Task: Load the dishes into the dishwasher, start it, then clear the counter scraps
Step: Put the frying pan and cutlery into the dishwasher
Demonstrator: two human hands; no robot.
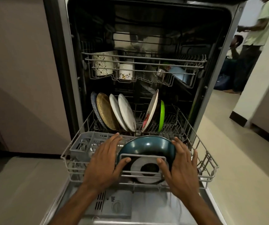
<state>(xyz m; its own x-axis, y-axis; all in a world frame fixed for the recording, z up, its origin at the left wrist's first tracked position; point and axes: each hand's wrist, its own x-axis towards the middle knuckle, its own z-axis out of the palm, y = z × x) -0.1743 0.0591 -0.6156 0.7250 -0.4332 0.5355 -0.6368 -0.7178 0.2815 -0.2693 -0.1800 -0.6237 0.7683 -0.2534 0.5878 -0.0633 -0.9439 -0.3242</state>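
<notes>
Loading step, I think. Bottom middle: left hand (104, 159) and right hand (181, 166), grip wide, touch the rack (75, 167). Next, push it in straight.

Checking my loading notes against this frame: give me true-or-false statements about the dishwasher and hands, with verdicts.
The lower rack is pulled out over the open door. True.
The green plate lies flat on the door. False: it stands on edge in the lower rack.
The left hand and right hand each rest a thumb on the rack's handle. True.
The teal pan sits on a counter. False: it lies in the lower rack, between the hands.
The upper rack is bare. False: it holds mugs.
</notes>
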